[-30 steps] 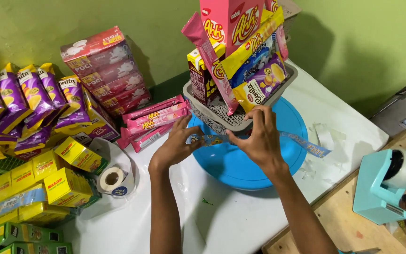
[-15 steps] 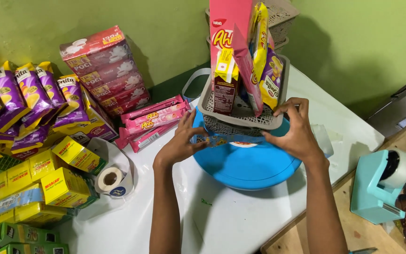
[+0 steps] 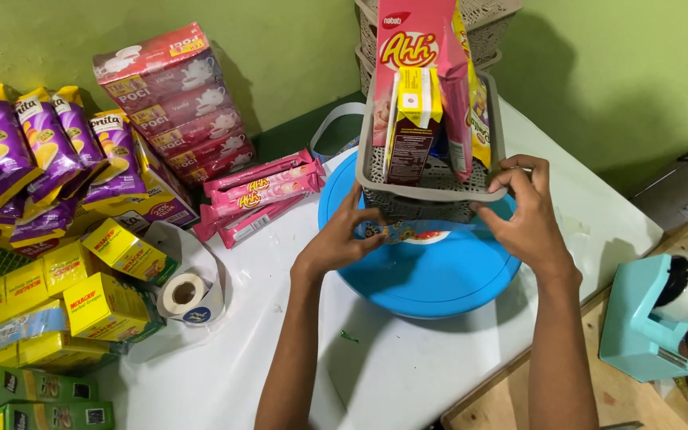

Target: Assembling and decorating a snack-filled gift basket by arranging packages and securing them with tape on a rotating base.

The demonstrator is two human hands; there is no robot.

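Apparently mid-wrapping: the left hand (image 3: 342, 239) and right hand (image 3: 524, 213), fingers curled, pinch a patterned strip (image 3: 408, 231) against the grey basket (image 3: 431, 187) of snack packs just above them; next, press it flat around the basket.

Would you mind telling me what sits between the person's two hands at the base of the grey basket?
In the head view, a printed ribbon strip stretches from the left hand to the right hand.

Even indoor light, sharp view

Soft shadows fall behind the stacked goods onto the green wall (image 3: 631, 87); mild sheen on the white surface (image 3: 408, 366) below the hands.
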